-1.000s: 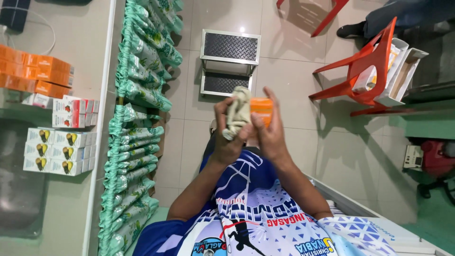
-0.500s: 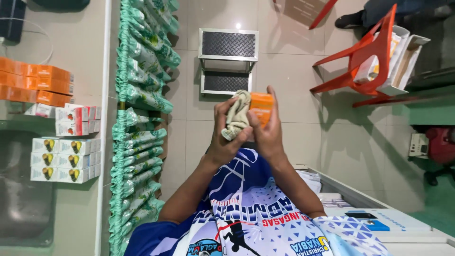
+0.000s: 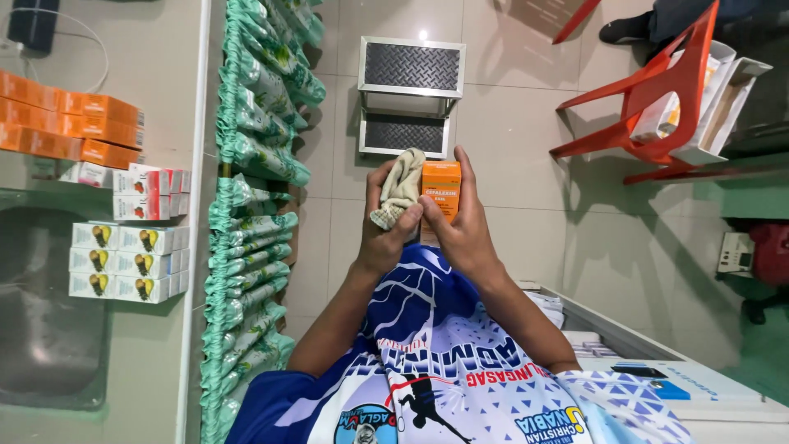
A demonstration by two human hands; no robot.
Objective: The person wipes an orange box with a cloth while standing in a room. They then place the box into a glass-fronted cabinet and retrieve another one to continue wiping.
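While the person stands above the tiled floor [image 3: 526, 123], both hands are raised in front of the chest and meet at one small orange box [image 3: 441, 187]. The right hand [image 3: 464, 226] has its fingers clamped on the box, thumb on the near face and fingers behind it. The left hand [image 3: 385, 234] has its fingers closed around a bunched beige cloth [image 3: 399, 191], which touches the left side of the box. The box is held only at its lower part, so a firm push from the cloth could probably twist it loose and drop it to the floor. Just beyond the hands stands a metal step stool [image 3: 408, 97]. To the left, hanging green packets [image 3: 255, 148] border a shelf of boxes [image 3: 131, 247]; to the right stands a red chair [image 3: 657, 107]. Open room lies above the floor between these.
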